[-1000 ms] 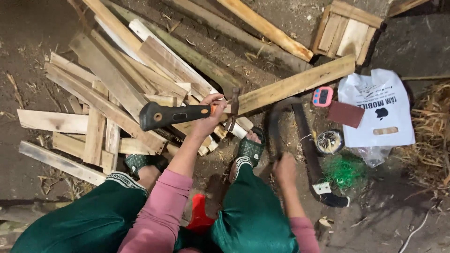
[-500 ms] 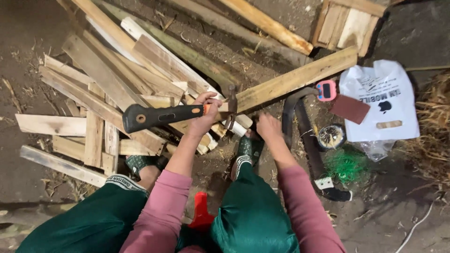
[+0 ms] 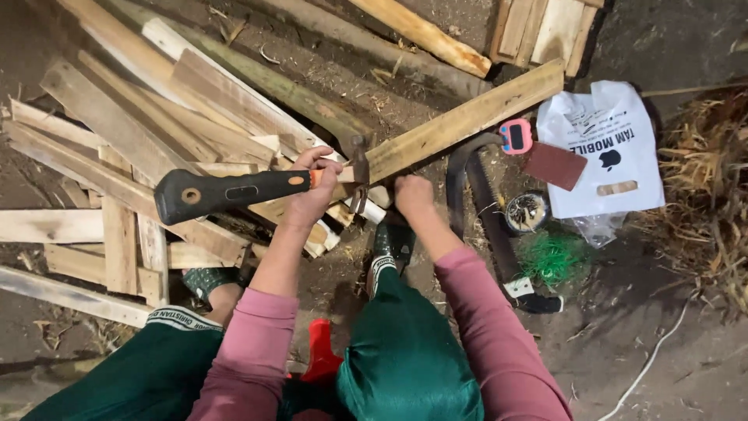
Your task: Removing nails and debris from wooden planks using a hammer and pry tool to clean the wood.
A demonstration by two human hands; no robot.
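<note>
While the person squats over bare earth, the left hand (image 3: 312, 191) is wrapped tight around the neck of a claw hammer with a black and orange rubber handle (image 3: 226, 192), the grip end pointing to 9 o'clock and the steel head at 3 o'clock of the hand, resting against a long pale wooden plank (image 3: 467, 117). That plank runs from the hands toward 1 o'clock. The right hand (image 3: 413, 195) is balled into a fist just beside the hammer head; whether it grips anything cannot be told. A heap of split wooden slats (image 3: 117, 148) lies at 10 o'clock. At 3 o'clock lie a black-handled hand saw (image 3: 491, 210), a pink tape measure (image 3: 516, 136) and a white plastic bag (image 3: 604, 148).
</note>
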